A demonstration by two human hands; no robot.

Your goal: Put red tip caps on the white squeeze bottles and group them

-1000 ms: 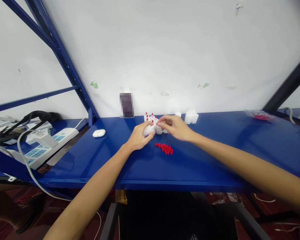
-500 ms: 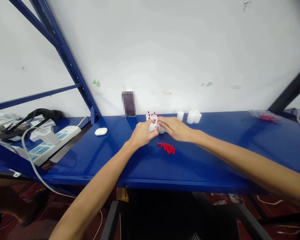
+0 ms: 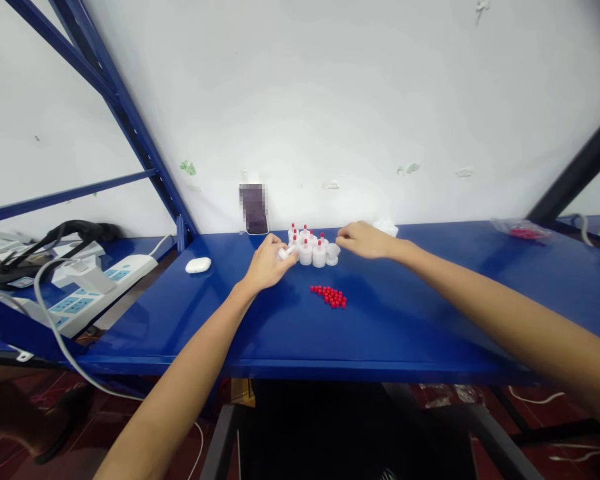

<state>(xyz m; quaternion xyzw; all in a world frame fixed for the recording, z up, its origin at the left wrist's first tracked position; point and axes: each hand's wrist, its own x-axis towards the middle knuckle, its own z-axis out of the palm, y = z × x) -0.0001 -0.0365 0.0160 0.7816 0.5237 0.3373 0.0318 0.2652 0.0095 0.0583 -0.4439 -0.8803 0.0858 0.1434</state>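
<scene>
Several small white bottles with red caps stand grouped on the blue table. My left hand is closed around a white bottle at the group's left side. To the right of the group my right hand hovers with its fingers curled; whether anything is inside them cannot be made out. A white open-topped bottle stands at the group's right edge. Nearer the front lies a loose pile of small red caps.
White containers are partly hidden behind my right hand. A phone leans on the wall, a white case lies left, and a plastic bag with red pieces lies right. Power strips and a cable are far left.
My hands have moved apart: the left went left with a white bottle, the right went right, away from the bottles. More of the red-capped group now shows.
</scene>
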